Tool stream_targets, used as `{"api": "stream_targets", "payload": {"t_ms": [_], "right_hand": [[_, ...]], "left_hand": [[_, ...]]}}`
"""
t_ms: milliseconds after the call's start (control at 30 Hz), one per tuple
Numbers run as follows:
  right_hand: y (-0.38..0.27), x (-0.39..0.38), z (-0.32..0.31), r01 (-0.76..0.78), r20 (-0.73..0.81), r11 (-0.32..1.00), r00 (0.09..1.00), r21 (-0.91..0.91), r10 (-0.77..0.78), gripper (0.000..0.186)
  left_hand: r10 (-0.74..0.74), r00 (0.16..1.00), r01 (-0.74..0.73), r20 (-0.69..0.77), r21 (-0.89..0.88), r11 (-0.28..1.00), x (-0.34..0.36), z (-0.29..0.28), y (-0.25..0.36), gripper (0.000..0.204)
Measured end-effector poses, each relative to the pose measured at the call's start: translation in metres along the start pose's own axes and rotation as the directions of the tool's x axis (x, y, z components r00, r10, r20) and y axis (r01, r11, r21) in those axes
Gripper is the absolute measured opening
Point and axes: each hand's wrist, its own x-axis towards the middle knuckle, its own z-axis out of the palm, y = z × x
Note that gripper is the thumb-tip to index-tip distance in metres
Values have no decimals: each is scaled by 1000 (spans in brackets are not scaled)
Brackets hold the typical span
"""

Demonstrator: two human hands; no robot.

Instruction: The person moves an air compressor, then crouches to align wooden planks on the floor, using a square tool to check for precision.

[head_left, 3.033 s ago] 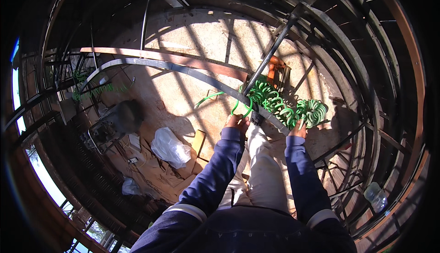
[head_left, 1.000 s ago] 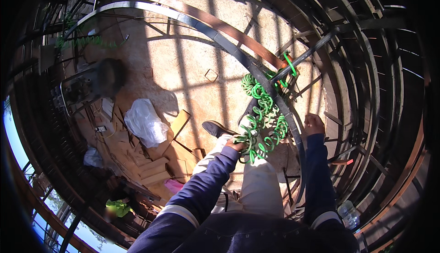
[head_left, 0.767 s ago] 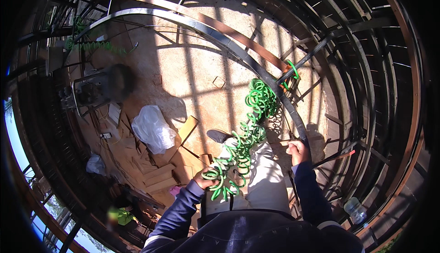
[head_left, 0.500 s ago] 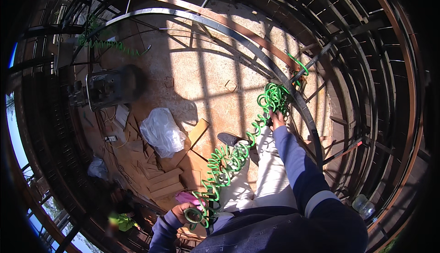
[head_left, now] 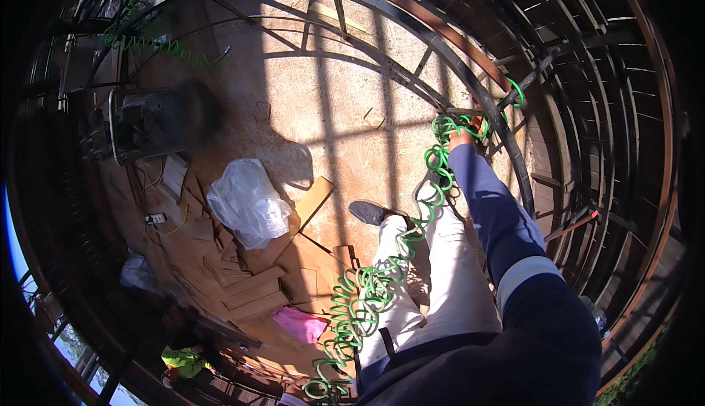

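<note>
A green coiled air hose (head_left: 376,288) stretches across my legs from the lower edge up to the right. My right hand (head_left: 460,139) is closed on its upper bunch of loops, the arm reaching forward beside a curved dark metal bar. Something orange shows just beyond that hand, too small to name. At the lower edge, only a bit of my left hand (head_left: 296,390) is visible, closed around the hose's lower loops. One end of green hose (head_left: 518,94) hangs over the bars past my right hand.
Curved metal frames (head_left: 507,123) ring the floor. A clear plastic bag (head_left: 250,204) lies by wood offcuts (head_left: 253,288) and a pink cloth (head_left: 301,325). A wheeled machine (head_left: 147,123) stands left, below another green coil (head_left: 150,44). A person in a bright yellow-green top (head_left: 183,362) is at lower left.
My right hand has moved forward and slightly right with the bunched hose, toward the curved bar. My left hand has dropped to the lower edge. The hose now lies more stretched out.
</note>
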Motion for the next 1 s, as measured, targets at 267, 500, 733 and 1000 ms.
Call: {"api": "stream_targets", "payload": {"t_ms": [267,500,733,1000], "right_hand": [[-20,-251,-6,622,701,341,686,-704,197,25],[-28,-208,-79,273,102,749,958,-603,-267,32],[5,-115,-84,199,14,751,969,-630,-245,30],[-138,-93,-145,485,-364,715,632,-503,-685,40]], "left_hand": [[238,967,-251,-96,-166,954,79,59,10,36],[674,733,-644,89,407,647,155,115,99,34],[639,745,-652,192,414,635,161,154,150,36],[545,838,-515,7,338,788,163,137,109,25]]}}
